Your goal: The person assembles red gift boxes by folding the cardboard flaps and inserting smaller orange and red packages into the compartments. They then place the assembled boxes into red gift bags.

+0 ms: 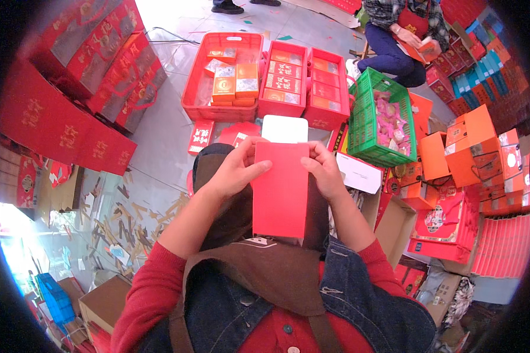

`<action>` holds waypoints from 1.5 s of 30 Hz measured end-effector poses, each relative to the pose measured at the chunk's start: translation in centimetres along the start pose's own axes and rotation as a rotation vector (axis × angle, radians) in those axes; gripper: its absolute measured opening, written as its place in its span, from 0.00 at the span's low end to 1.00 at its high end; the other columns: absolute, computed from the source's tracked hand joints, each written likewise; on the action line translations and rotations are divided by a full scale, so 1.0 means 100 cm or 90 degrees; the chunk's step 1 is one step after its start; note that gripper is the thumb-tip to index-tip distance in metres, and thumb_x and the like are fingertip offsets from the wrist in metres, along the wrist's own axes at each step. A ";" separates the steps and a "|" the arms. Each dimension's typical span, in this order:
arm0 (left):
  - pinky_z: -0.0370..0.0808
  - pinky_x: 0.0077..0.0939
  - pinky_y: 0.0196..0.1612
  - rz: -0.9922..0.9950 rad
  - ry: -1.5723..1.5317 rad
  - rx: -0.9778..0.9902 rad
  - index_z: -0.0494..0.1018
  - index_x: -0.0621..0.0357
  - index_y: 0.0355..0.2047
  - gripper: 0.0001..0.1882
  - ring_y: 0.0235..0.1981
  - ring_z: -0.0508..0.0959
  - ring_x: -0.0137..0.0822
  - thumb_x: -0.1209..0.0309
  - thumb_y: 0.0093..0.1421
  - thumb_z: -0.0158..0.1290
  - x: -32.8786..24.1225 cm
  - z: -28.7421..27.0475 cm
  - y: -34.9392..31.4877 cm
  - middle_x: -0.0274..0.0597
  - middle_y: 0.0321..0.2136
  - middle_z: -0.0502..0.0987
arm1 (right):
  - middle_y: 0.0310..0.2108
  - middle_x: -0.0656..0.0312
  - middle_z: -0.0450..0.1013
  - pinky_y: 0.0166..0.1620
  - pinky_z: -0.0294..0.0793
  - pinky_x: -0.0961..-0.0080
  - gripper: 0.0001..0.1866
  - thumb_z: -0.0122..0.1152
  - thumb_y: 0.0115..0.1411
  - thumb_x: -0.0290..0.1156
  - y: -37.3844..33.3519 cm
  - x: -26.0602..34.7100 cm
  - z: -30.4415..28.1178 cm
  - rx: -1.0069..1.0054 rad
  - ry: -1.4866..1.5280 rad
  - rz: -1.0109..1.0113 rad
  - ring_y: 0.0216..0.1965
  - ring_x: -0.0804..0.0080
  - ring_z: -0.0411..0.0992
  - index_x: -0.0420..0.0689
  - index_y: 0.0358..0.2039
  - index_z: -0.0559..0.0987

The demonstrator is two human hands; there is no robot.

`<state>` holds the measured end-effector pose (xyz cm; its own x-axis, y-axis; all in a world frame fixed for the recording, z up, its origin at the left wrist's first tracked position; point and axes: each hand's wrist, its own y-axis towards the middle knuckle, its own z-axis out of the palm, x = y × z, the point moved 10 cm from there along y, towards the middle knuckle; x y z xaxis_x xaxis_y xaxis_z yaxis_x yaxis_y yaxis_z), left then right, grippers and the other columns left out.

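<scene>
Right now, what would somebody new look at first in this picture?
Probably the flat red box in the middle, held up by the left hand and right hand, with a white flap poking out of its top. Next, the floor beyond: a red crate of small orange boxes, and to its right a green crate of pink packets. Red gift bags are stacked at far left.
</scene>
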<state>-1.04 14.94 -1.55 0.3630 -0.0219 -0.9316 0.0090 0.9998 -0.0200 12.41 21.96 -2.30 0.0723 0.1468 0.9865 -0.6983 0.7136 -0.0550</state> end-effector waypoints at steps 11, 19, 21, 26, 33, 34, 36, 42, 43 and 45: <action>0.71 0.24 0.48 0.043 0.083 -0.039 0.64 0.64 0.49 0.21 0.45 0.73 0.30 0.76 0.55 0.56 0.001 0.012 0.016 0.42 0.42 0.72 | 0.40 0.62 0.71 0.48 0.67 0.77 0.16 0.54 0.57 0.27 -0.009 -0.016 -0.023 0.004 0.040 0.052 0.42 0.78 0.69 0.38 0.46 0.69; 0.71 0.25 0.48 -0.037 -0.019 -0.005 0.64 0.63 0.51 0.20 0.44 0.73 0.30 0.74 0.58 0.53 0.029 0.035 0.037 0.43 0.45 0.72 | 0.46 0.53 0.71 0.56 0.64 0.70 0.20 0.55 0.55 0.20 -0.016 0.019 -0.049 -0.152 0.148 -0.111 0.50 0.69 0.68 0.36 0.49 0.70; 0.71 0.25 0.48 -0.043 -0.055 0.010 0.63 0.63 0.51 0.19 0.45 0.73 0.30 0.73 0.60 0.52 0.035 0.041 0.042 0.42 0.46 0.72 | 0.48 0.53 0.71 0.56 0.64 0.70 0.15 0.54 0.54 0.19 -0.020 0.034 -0.040 -0.109 0.124 -0.135 0.50 0.68 0.68 0.35 0.44 0.74; 0.71 0.25 0.48 0.001 -0.034 -0.012 0.62 0.61 0.51 0.18 0.46 0.73 0.30 0.73 0.62 0.49 0.032 0.051 0.039 0.42 0.46 0.71 | 0.48 0.51 0.71 0.55 0.65 0.71 0.12 0.54 0.59 0.26 -0.018 0.052 -0.038 0.006 0.076 -0.125 0.52 0.66 0.68 0.35 0.42 0.76; 0.71 0.24 0.47 0.055 0.057 -0.005 0.62 0.60 0.49 0.15 0.45 0.72 0.29 0.72 0.63 0.48 0.029 0.065 0.038 0.42 0.45 0.70 | 0.47 0.59 0.73 0.50 0.68 0.78 0.18 0.54 0.62 0.32 -0.011 0.063 -0.030 0.031 -0.228 -0.011 0.47 0.75 0.69 0.35 0.49 0.74; 0.71 0.24 0.47 0.056 0.087 -0.008 0.62 0.60 0.49 0.15 0.45 0.72 0.29 0.72 0.63 0.48 0.029 0.064 0.038 0.42 0.45 0.70 | 0.47 0.60 0.73 0.50 0.68 0.78 0.17 0.54 0.62 0.31 -0.012 0.067 -0.027 0.043 -0.254 -0.026 0.46 0.76 0.70 0.35 0.49 0.74; 0.71 0.24 0.47 0.054 0.147 -0.014 0.62 0.60 0.49 0.16 0.45 0.72 0.29 0.71 0.63 0.49 0.031 0.062 0.039 0.43 0.46 0.70 | 0.46 0.60 0.73 0.50 0.68 0.79 0.18 0.56 0.60 0.29 -0.013 0.067 -0.025 0.044 -0.256 -0.003 0.46 0.76 0.70 0.35 0.49 0.73; 0.70 0.26 0.48 0.107 0.008 -0.003 0.59 0.60 0.53 0.20 0.47 0.71 0.32 0.72 0.63 0.48 0.025 0.068 0.035 0.46 0.48 0.67 | 0.43 0.59 0.74 0.47 0.70 0.82 0.19 0.58 0.58 0.26 -0.013 0.060 -0.026 0.035 -0.224 0.106 0.43 0.79 0.71 0.34 0.50 0.73; 0.70 0.26 0.49 0.095 -0.004 -0.004 0.57 0.59 0.55 0.21 0.47 0.71 0.32 0.72 0.63 0.48 0.026 0.069 0.034 0.47 0.49 0.67 | 0.43 0.59 0.74 0.46 0.70 0.82 0.20 0.59 0.57 0.26 -0.013 0.060 -0.025 0.053 -0.246 0.119 0.42 0.79 0.71 0.34 0.50 0.73; 0.70 0.27 0.49 0.071 -0.028 -0.003 0.55 0.58 0.58 0.25 0.49 0.70 0.33 0.72 0.63 0.48 0.024 0.071 0.032 0.47 0.50 0.65 | 0.42 0.60 0.75 0.45 0.71 0.82 0.19 0.59 0.57 0.26 -0.010 0.063 -0.025 0.064 -0.292 0.075 0.41 0.80 0.71 0.34 0.49 0.73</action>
<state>6.47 18.07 -1.28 0.4022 0.0894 -0.9112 -0.0383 0.9960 0.0808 15.38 23.90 3.62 -0.3166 -0.1111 0.9420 -0.7501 0.6372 -0.1769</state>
